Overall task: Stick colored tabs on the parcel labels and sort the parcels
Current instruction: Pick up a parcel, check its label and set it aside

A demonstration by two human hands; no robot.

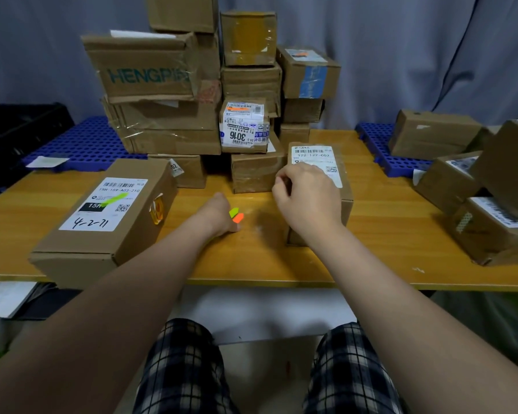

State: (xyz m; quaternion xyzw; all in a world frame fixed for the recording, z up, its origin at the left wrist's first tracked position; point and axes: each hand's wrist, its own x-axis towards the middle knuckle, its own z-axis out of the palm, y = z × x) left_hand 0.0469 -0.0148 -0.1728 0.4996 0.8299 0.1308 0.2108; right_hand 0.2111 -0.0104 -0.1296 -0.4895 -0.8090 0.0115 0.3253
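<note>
My left hand (217,215) rests on the wooden table (251,258) and pinches a green and an orange colored tab (237,215). My right hand (307,197) lies over the left side of a parcel (346,201) whose white label (314,155) reads 122-122-C07. Its fingers are curled, thumb and forefinger close together. Whether they hold anything is hidden. At the table's left stands a long parcel (138,231). Its label (105,204) carries a green tab (114,199).
A tall pile of cardboard boxes (168,121) stands behind the table, with a small labelled box (244,127) bearing an orange tab. More parcels (488,234) are heaped at the right. Blue perforated pallets (84,144) lie at both sides. A black crate (15,132) is far left.
</note>
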